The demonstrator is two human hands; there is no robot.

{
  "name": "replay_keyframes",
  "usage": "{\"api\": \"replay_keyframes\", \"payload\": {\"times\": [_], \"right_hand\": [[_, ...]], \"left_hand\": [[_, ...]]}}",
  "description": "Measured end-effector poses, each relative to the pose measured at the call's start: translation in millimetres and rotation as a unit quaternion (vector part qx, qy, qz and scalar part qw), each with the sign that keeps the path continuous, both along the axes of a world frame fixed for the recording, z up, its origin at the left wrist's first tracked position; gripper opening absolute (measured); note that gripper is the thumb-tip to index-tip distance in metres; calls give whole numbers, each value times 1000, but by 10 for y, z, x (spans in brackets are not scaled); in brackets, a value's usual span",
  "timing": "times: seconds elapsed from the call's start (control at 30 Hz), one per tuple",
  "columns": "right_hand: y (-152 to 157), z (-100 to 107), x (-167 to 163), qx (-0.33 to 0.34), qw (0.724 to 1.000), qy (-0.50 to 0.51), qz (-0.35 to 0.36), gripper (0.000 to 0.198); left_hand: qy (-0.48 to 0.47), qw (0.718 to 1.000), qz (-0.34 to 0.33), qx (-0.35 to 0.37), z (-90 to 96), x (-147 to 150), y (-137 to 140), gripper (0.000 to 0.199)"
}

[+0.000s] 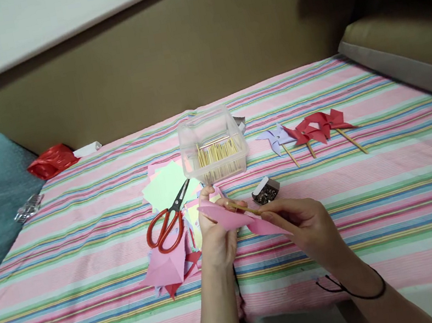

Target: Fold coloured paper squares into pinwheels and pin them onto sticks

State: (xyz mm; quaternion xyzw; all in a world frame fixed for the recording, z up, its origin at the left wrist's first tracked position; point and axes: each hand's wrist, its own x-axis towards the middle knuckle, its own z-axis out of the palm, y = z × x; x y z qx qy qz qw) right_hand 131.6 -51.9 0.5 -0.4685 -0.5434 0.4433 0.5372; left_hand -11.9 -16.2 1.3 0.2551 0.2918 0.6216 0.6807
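Observation:
My left hand (219,243) is closed around a folded pink paper pinwheel (228,218), its fingers behind and above the paper. A thin wooden stick (244,208) lies against the pinwheel, pinched in my right hand (312,222). Where stick and paper meet is partly hidden by the fingers. Just beyond my hands sits a small open box of dark pins or tacks (266,191). To the left of my left hand are red-handled scissors (171,222), lying over stacked coloured paper (162,186).
A clear plastic box (218,175) holds several wooden sticks. Finished pinwheels, one lilac (279,138) and red ones (332,120), lie at the right. Pink paper pieces (167,264) are at the left. A red plastic bag (52,161) rests on the striped cloth (97,227).

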Motion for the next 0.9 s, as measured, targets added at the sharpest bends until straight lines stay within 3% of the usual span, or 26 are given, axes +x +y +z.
{"api": "replay_keyframes", "payload": {"times": [0.9], "right_hand": [[14, -33, -11, 36, 999, 10, -8, 11]], "left_hand": [[-1, 1000, -10, 9, -26, -43, -6, 87]]}}
